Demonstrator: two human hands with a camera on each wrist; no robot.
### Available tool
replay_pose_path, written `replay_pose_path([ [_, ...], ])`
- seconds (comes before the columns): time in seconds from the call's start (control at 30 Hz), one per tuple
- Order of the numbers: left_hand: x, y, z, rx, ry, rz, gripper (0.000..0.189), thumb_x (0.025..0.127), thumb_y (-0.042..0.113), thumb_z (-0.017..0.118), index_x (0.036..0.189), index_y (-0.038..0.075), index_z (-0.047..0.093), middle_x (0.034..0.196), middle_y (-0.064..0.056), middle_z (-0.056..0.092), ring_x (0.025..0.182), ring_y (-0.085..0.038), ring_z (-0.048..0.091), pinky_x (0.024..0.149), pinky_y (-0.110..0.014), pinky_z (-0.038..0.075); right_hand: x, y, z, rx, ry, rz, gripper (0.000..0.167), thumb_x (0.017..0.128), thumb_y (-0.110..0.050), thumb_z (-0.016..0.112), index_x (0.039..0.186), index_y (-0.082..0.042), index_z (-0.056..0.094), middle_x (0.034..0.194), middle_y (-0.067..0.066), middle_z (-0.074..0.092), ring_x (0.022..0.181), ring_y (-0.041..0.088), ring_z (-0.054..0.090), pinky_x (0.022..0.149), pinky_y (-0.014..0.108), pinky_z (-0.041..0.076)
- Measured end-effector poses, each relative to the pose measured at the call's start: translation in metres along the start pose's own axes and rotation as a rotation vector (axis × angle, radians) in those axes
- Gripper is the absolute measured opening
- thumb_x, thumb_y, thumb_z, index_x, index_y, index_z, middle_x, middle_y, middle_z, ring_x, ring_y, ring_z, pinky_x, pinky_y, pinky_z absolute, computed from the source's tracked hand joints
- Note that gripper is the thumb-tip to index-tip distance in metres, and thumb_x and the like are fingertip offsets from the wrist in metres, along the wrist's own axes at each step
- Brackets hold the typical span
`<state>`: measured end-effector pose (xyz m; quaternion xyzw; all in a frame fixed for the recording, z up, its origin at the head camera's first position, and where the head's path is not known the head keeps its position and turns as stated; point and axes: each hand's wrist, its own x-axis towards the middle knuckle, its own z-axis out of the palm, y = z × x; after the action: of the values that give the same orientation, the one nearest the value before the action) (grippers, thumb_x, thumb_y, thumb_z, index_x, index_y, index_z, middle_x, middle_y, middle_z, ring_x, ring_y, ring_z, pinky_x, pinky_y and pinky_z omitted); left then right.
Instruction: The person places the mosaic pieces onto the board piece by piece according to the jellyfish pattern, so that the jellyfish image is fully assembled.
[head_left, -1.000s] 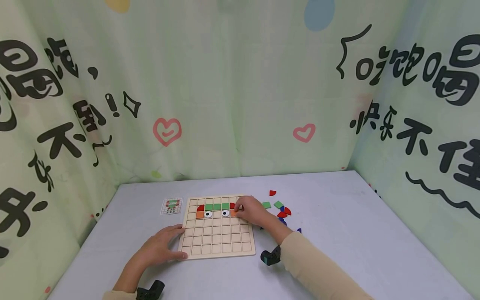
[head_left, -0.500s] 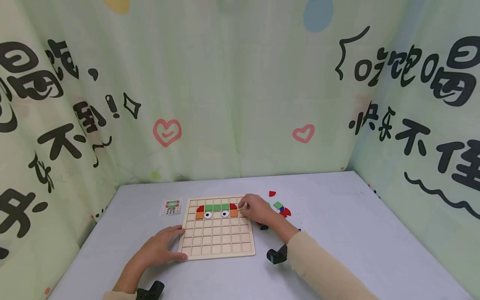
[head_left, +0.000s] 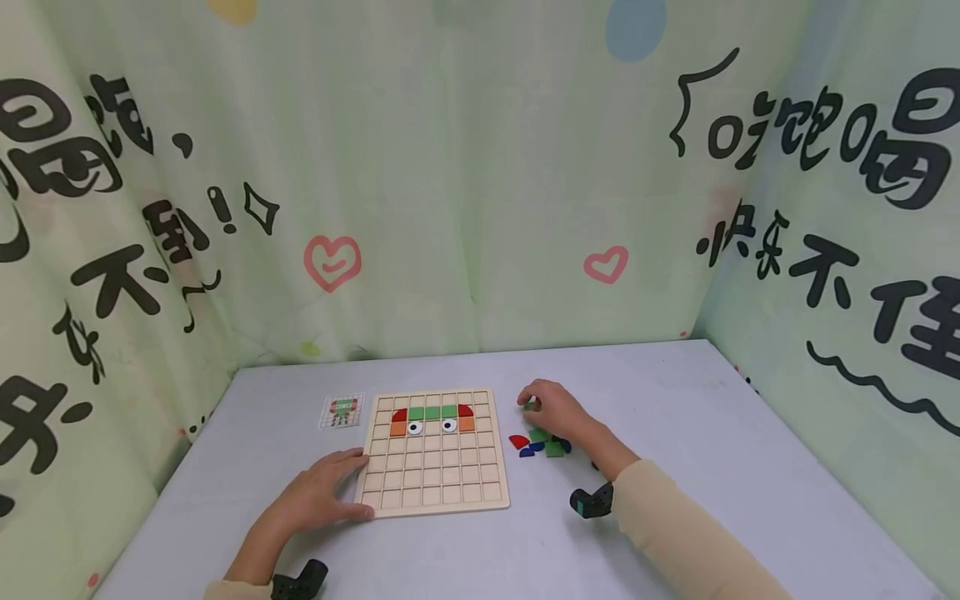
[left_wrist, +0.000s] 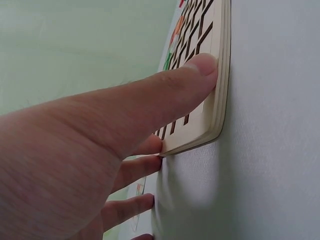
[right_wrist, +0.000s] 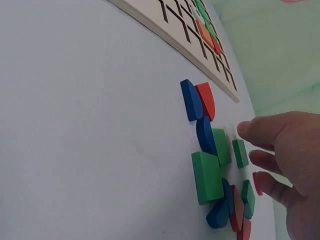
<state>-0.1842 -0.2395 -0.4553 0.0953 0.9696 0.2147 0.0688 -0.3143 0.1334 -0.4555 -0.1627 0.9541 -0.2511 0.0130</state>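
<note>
A wooden grid board (head_left: 433, 479) lies on the table, with red, green and orange pieces and two eye discs (head_left: 449, 426) set in its upper rows. My left hand (head_left: 322, 492) rests at the board's left edge; in the left wrist view, the thumb (left_wrist: 197, 70) lies over its front edge and the fingers are spread along the side. My right hand (head_left: 558, 410) hovers over loose pieces to the right of the board. In the right wrist view its fingertips are apart near a small green block (right_wrist: 240, 153), with nothing visibly held between them.
Loose pieces lie right of the board, among them a larger green block (right_wrist: 207, 177), a red piece (right_wrist: 205, 101) and a blue piece (right_wrist: 191, 100). A small picture card (head_left: 342, 412) lies left of the board. Printed curtains (head_left: 472, 208) surround the table.
My right hand has left the board's upper right corner and moved right, over the loose pieces. The right-hand orange piece and red piece are now uncovered. My left hand has stayed in place.
</note>
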Motion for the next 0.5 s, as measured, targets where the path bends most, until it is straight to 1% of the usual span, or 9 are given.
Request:
replay_pose_path([
  [0.13,0.001,-0.002,0.001,-0.001,0.000,0.002,0.086,0.066,0.049,0.084,0.136,0.008,0.055,0.147,-0.012,0.048,0.136,-0.037,0.042,0.108,-0.057,0.038,-0.001,0.004,-0.001,0.005,-0.006,0.010,0.018,0.085,-0.010,0.072,0.103,-0.009,0.071,0.096,0.003,0.063,0.080,0.015,0.051,0.071,0.028,0.049],
  [0.27,0.001,-0.004,0.003,-0.011,-0.002,-0.005,0.086,0.067,0.048,0.084,0.136,0.008,0.055,0.147,-0.011,0.048,0.137,-0.036,0.042,0.108,-0.057,0.038,-0.003,0.003,0.000,0.028,-0.028,-0.007,0.019,0.085,-0.013,0.074,0.103,-0.010,0.071,0.094,0.000,0.064,0.079,0.013,0.052,0.070,0.026,0.050],
  [0.4,0.001,-0.004,0.002,-0.009,-0.003,-0.002,0.086,0.066,0.050,0.084,0.136,0.008,0.055,0.147,-0.011,0.048,0.137,-0.036,0.042,0.108,-0.057,0.038,-0.007,-0.001,0.002,0.058,-0.102,-0.059,0.017,0.083,-0.021,0.077,0.098,-0.015,0.071,0.089,-0.005,0.065,0.077,0.011,0.054,0.070,0.023,0.051],
  [0.5,0.001,-0.004,0.001,-0.005,-0.005,-0.003,0.086,0.067,0.050,0.083,0.136,0.008,0.055,0.147,-0.011,0.048,0.137,-0.036,0.042,0.108,-0.057,0.038,-0.011,-0.004,0.003,0.042,-0.159,-0.110,0.016,0.080,-0.025,0.079,0.091,-0.018,0.070,0.083,-0.007,0.062,0.076,0.010,0.053,0.069,0.021,0.050],
])
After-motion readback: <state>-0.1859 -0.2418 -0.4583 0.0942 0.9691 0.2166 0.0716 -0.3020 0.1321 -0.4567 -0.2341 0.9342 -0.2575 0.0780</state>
